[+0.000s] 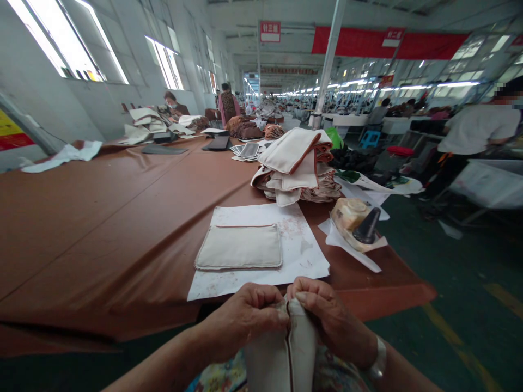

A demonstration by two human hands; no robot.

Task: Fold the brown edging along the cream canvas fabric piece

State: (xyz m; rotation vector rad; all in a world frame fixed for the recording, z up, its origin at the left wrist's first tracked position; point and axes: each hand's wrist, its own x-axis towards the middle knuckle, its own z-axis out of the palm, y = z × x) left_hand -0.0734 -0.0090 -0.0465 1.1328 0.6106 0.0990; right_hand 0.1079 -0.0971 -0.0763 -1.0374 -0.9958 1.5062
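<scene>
My left hand (245,318) and my right hand (327,316) are closed side by side on the top edge of a beige fabric piece (281,359) with a dark seam down its middle, held over my lap below the table's near edge. On the brown table (102,228) just beyond my hands lies a flat beige pouch (239,246) with brown trim, resting on a white paper sheet (286,267). A stack of similar beige and brown pieces (296,166) sits further back.
A tub with a dark cone-shaped tool (359,223) stands on paper at the table's right edge. More fabric piles and several seated workers are far down the table. A person in a white shirt (474,136) stands at the right, across a green floor aisle.
</scene>
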